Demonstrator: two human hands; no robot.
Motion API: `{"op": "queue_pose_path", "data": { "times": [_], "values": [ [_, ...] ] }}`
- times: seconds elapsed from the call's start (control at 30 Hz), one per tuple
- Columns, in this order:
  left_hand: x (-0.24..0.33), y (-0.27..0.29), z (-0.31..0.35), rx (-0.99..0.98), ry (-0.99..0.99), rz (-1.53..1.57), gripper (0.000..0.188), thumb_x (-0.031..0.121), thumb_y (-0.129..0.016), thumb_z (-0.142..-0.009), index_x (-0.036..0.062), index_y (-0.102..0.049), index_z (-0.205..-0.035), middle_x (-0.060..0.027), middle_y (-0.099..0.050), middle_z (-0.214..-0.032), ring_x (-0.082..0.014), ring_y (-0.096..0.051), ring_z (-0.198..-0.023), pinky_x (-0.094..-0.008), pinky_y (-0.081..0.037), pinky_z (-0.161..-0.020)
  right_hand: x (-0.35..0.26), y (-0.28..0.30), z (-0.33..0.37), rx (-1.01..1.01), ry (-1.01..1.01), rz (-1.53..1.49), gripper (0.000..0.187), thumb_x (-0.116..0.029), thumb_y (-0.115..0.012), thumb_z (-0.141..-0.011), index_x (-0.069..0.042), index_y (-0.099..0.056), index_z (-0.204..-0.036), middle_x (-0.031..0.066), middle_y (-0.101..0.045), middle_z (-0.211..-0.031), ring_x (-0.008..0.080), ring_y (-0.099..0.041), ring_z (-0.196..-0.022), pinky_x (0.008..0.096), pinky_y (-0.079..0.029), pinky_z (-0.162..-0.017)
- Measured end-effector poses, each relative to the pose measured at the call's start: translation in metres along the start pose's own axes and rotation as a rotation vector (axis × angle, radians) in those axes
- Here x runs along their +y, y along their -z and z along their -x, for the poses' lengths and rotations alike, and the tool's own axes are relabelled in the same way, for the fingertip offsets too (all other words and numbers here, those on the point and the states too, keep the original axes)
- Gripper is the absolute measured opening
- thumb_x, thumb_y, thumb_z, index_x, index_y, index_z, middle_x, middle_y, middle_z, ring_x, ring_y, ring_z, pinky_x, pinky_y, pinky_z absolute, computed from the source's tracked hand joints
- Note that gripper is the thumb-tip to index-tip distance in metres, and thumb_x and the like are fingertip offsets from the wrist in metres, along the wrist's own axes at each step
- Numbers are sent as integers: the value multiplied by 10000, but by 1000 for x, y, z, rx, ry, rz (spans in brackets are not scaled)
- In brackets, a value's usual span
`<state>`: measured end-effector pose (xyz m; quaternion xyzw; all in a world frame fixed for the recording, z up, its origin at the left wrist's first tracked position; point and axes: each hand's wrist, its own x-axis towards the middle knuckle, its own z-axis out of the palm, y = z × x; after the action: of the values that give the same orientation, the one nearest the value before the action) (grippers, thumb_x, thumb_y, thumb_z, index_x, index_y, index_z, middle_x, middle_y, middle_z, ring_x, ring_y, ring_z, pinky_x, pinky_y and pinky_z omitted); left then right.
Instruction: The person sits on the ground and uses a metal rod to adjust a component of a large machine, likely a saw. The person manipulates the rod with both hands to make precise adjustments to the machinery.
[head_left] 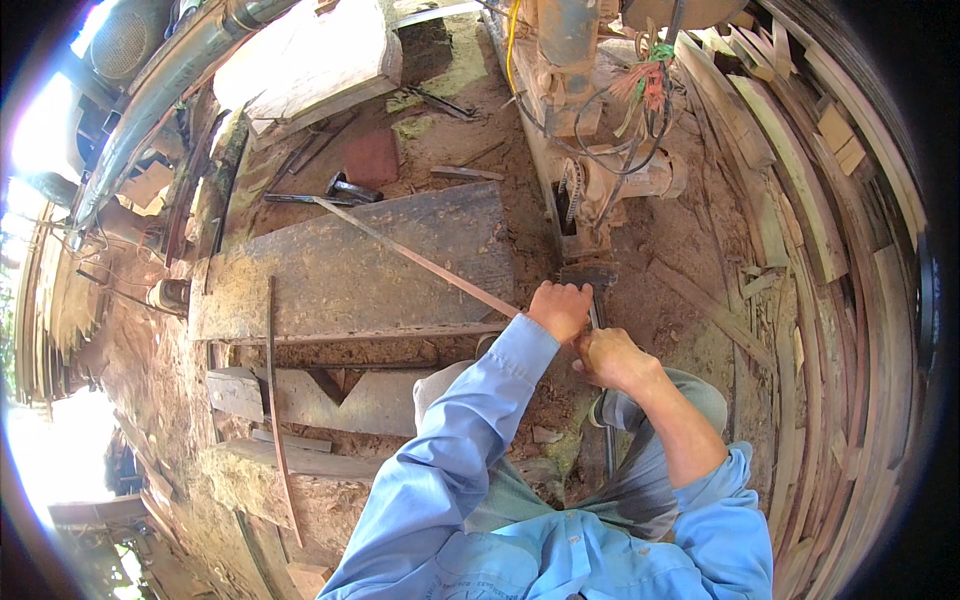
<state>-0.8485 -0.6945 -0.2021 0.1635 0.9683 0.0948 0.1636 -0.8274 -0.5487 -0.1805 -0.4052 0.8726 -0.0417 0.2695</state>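
Note:
My left hand [561,311] is a closed fist beside the upper part of a narrow grey metal bar [610,452]; its palm side is hidden, so what it grips does not show. Just below and to the right, my right hand [614,358] is wrapped round the bar, which runs down between my knees. A dark block [589,274] sits just beyond both hands, at the foot of a dusty machine with a motor [636,178]. One end of a long thin wooden strip [420,258] reaches my left wrist across a broad dark slab [365,262].
A dark hammer-like tool [354,190] lies beyond the slab, near a reddish flat piece [371,158]. Below the slab is a notched plank [375,400]; another thin strip [277,430] crosses it. Long boards [800,180] line the right side. A large pale slab [320,85] lies far left.

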Motion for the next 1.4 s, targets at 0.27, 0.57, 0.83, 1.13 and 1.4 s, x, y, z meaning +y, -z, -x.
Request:
{"op": "queue_pose_path", "data": {
  "times": [0.27, 0.57, 0.83, 1.13, 1.4],
  "values": [
    [1, 0, -1, 5, 30, -9, 806, 378, -638, -846, 30, -240, -1454, -176, -656, -979, -346, -652, -918, -467, -479, -860, 1, -4, 0, 28, 15, -5, 255, -233, -623, -822, 16, -637, -875, 196, -661, -800, 357, -655, -812, 451, -523, -746],
    [2, 3, 2, 85, 7, -3, 832, 362, -658, -826, 37, -231, -1462, -181, -653, -964, -351, -653, -881, -452, -491, -836, 2, -5, 0, 47, 9, -33, 257, -235, -631, -828, 18, -632, -873, 201, -663, -827, 356, -656, -829, 455, -523, -743],
    [-2, -10, 2, 145, -32, -20, 494, 320, -650, -819, 55, -507, -1211, -119, -665, -903, -309, -665, -851, -432, -492, -772, 0, -3, 3, 61, 24, -3, 271, -248, -650, -826, 17, -640, -881, 192, -661, -812, 358, -653, -817, 449, -522, -734],
    [-2, -5, 1, 49, -20, -9, 567, 347, -642, -840, 50, -455, -1285, -155, -657, -950, -336, -652, -909, -455, -488, -820, -3, -1, 3, 38, 9, -18, 256, -236, -647, -824, 17, -650, -861, 193, -664, -811, 357, -654, -816, 450, -521, -735],
    [-3, -6, 2, 70, -24, -10, 551, 346, -638, -841, 49, -468, -1272, -159, -656, -944, -336, -654, -903, -451, -489, -820, -5, 2, 5, 47, 8, -13, 270, -248, -644, -824, 18, -654, -869, 197, -664, -807, 355, -655, -815, 450, -522, -732]
  ]
}}
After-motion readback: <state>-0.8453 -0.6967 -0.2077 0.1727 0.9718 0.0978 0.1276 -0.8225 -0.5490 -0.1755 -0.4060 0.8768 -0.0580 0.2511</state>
